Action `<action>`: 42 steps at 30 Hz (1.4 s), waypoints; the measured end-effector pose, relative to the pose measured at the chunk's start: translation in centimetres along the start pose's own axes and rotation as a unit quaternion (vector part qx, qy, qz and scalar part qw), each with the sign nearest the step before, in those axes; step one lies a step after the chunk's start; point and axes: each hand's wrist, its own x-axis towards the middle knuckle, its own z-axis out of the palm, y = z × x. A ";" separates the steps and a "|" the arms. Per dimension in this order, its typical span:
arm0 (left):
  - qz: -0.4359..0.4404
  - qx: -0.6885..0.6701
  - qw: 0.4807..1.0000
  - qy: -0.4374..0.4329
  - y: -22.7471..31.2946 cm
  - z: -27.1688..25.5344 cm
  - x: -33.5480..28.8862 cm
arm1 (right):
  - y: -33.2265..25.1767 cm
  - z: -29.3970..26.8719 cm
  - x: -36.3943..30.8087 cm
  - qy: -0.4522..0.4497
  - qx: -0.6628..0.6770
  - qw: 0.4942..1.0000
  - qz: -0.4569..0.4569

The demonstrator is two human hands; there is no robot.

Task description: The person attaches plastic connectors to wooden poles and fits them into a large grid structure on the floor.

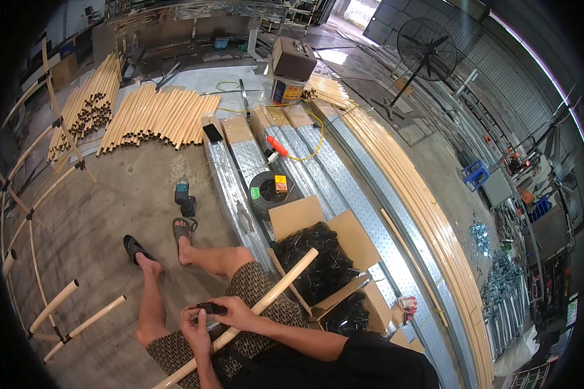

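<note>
While we sit with a tan pole slanting across our lap, our left hand and right hand meet there, fingers curled nearly closed, pinching a small black fitting between them. Just beyond, we have an open cardboard box full of black parts. Farther out, a reel rests on silver planks; a drill occupies the floor.

Grey concrete floor; corrugated wall (bright doorway nearby).
</note>
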 end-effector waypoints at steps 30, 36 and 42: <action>-0.034 -0.094 0.995 0.020 -1.2 -0.1 0.3 | -1.4 0.5 -0.5 0.020 -0.043 0.999 -0.018; -0.042 -0.082 0.996 -0.001 -3.3 -0.7 0.8 | -1.6 0.5 0.0 0.018 -0.051 0.998 -0.024; -0.054 -0.114 0.992 0.009 -1.5 -0.3 0.4 | -1.6 0.4 -0.3 0.008 -0.054 0.999 -0.007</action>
